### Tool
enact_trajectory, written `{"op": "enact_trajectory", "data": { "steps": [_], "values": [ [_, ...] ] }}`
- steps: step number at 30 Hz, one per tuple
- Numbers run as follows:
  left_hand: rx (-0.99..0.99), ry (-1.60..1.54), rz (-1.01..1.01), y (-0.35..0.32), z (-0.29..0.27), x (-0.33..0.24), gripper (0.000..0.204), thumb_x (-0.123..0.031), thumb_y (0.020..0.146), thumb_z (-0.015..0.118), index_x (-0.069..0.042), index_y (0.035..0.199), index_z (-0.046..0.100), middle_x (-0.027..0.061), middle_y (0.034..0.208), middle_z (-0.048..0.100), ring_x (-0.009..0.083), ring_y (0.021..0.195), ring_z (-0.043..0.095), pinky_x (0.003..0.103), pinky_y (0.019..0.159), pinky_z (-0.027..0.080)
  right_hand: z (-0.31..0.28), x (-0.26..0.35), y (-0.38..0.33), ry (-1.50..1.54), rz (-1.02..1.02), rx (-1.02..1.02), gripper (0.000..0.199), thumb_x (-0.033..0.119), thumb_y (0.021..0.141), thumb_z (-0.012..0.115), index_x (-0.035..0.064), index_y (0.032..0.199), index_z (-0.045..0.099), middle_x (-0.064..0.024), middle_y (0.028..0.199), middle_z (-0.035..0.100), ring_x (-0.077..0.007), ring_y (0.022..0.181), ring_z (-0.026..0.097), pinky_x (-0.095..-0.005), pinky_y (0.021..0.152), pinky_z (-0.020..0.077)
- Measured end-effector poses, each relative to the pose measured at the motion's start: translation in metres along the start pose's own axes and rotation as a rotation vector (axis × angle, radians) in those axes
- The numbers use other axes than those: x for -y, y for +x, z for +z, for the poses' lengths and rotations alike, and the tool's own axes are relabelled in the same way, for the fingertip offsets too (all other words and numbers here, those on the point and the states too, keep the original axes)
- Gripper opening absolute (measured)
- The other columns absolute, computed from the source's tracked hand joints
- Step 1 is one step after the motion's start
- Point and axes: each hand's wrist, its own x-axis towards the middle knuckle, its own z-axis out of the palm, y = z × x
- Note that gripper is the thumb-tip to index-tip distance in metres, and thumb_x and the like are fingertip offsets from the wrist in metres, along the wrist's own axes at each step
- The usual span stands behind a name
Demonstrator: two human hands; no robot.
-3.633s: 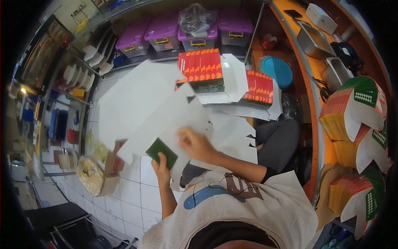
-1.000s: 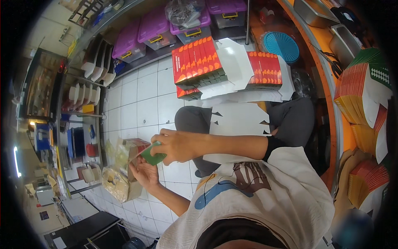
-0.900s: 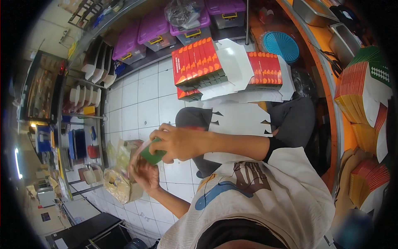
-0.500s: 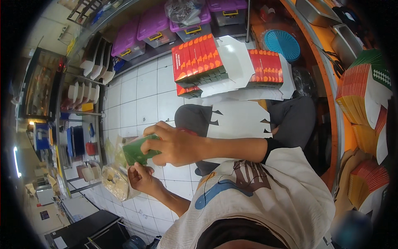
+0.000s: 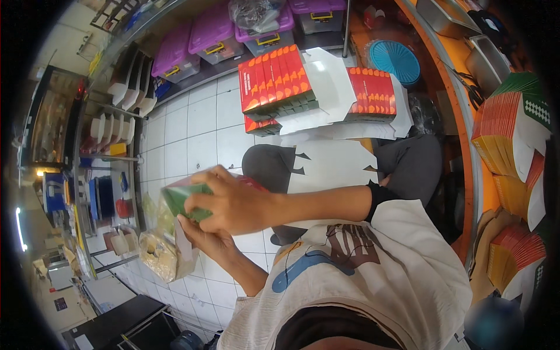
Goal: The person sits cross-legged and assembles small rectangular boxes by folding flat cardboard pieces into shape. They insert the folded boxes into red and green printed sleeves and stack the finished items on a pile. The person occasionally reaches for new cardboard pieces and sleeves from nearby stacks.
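Green carton (image 5: 177, 200) — fingers (image 5: 199, 202) holding it

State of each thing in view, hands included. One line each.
Green carton: held in both hands, blurred; can't tell if fully folded
Right hand: fingers curled over the carton
Left hand: thumb at its lower edge
White card sheet: laid across the lap, edges notched
Red boxes: packed side by side
Purple-lidded bins: lids on
Plastic bag: crumpled, atop one bin
Light tube: lit

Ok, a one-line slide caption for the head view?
Both hands hold a green carton above the tiled floor, red boxes stacked beyond.
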Motion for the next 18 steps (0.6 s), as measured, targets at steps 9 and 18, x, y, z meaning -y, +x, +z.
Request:
{"op": "enact_trajectory", "data": {
  "steps": [9, 18],
  "values": [
    [1.104, 1.347, 0.896, 0.012, -0.031, 0.03, 0.029, -0.002, 0.077, 0.062, -0.006, 0.105, 0.055, 0.0083, 0.102, 0.057, 0.0175, 0.091, 0.055, 0.029, 0.077, 0.045, -0.015, -0.121, -0.016, 0.811, 0.914, 0.315, 0.017, 0.012, 0.077, 0.053, 0.0132, 0.086, 0.068, -0.0106, 0.113, 0.053, -0.0202, 0.089, 0.057, -0.0342, 0.086, 0.0426],
    [0.888, 0.567, -0.478, 0.014, -0.064, 0.082, 0.023, -0.014, 0.088, 0.061, 0.004, 0.102, 0.059, 0.0035, 0.089, 0.062, 0.0088, 0.076, 0.054, 0.025, 0.068, 0.046, -0.038, -0.078, -0.076, 0.394, 0.511, 0.625, 0.044, 0.045, 0.077, 0.067, 0.015, 0.108, 0.058, -0.0109, 0.126, 0.038, -0.0197, 0.089, 0.057, -0.0347, 0.078, 0.0462]
  ]
}}
